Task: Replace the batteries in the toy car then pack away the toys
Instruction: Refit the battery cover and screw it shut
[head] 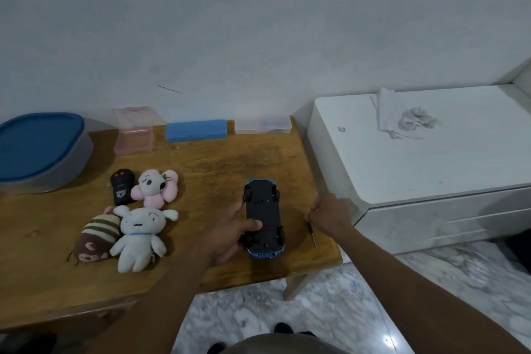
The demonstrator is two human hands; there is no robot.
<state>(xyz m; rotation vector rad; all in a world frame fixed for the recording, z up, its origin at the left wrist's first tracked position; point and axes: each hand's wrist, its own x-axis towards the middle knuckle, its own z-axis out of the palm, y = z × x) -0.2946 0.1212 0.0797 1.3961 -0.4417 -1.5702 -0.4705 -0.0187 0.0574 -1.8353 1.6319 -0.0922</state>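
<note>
Holding the toy car [263,218] belly-up, the person's left hand [230,234] curls its fingers round the car's far side and lays the thumb across the dark underside. Whether the car rests on the tabletop [215,164] or hangs just above it cannot be told. The right hand [327,214], a little apart to the right and near the tabletop's edge, is closed round the handle of a small screwdriver [312,234], whose thin shaft points back toward the person.

The battery cover looks closed, so the opening step seems not yet done. The likely trouble is the screw. Once it is freed so close to the edge it could roll off onto the marbled floor, and a tip driven at a slant into a car steadied by one hand could slip and chew the screw head.

To the left lie a black remote [122,190], a pink plush [156,188], a white plush [140,234] and a striped plush [96,236], all close together. Along the wall stand a blue-lidded tub [43,149], a pink box [134,131], a blue case [196,130] and a clear case [262,125]. No spare batteries are in sight.
</note>
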